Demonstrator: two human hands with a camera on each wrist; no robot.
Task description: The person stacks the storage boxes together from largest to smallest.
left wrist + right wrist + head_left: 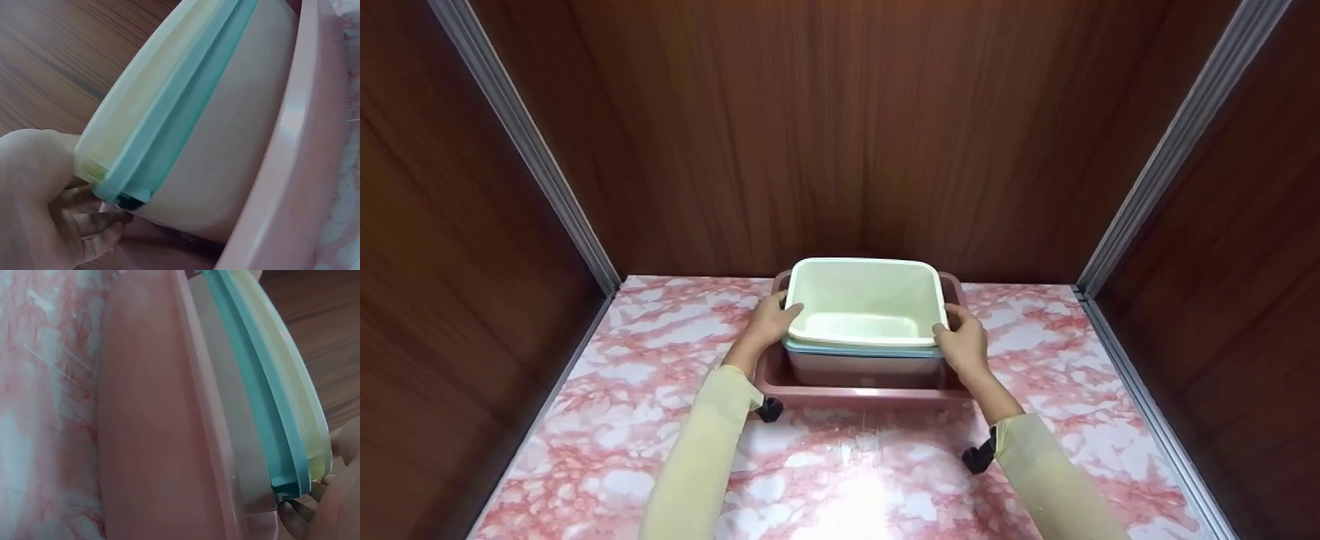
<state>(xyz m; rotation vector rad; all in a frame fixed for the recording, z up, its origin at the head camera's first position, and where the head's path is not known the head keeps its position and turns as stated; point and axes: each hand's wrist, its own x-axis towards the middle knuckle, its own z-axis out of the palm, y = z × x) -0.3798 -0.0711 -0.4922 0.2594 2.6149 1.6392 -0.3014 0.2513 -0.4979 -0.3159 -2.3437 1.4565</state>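
Observation:
A pale cream plastic bin (862,292) sits on top of a nested stack. Under its rim shows the rim of a blue bin (169,121), and below that the side of a light beige-pink bin (225,135). The whole stack stands inside a larger pink tub (870,393). My left hand (769,321) grips the stack's left end, thumb over the cream rim and fingers underneath. At the right end my right hand (966,341) grips likewise, with fingertips beneath the blue rim in the right wrist view. How many bins are nested is hard to tell.
Black casters (769,409) show at the tub's front corners. The tub is near the brown wood-grain back wall (840,135), on a red-and-white marbled surface (660,360). Brown side panels (450,262) with grey metal corner strips flank it.

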